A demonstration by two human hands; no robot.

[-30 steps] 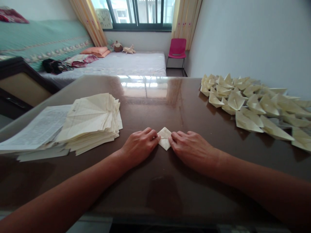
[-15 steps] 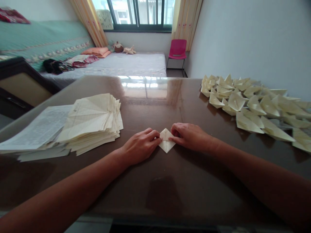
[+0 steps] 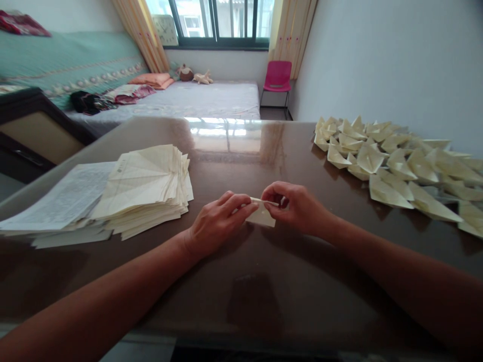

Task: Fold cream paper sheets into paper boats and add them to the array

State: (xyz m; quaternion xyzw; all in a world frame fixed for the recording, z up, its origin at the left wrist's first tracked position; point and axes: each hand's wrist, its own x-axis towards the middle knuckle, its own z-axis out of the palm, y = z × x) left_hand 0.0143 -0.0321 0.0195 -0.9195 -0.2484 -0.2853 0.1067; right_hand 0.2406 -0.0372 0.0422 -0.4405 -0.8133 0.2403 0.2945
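A small folded cream paper piece (image 3: pixel 263 215) is lifted just off the brown glossy table (image 3: pixel 241 281), near its middle. My left hand (image 3: pixel 217 223) pinches its left side, fingers closed on it. Its upper right edge is pinched by my right hand (image 3: pixel 296 207) between thumb and fingers. Both forearms reach in from the near edge.
A stack of creased cream sheets (image 3: pixel 145 188) lies to the left on printed pages (image 3: pixel 60 198). Several finished folded paper boats (image 3: pixel 392 163) cover the table's right side by the wall. Beyond the table are a bed (image 3: pixel 181 98) and a pink chair (image 3: pixel 277 78).
The paper piece lay flat as a diamond under my fingertips; now both hands have lifted it off the table and pinch it, the right hand having moved up and left.
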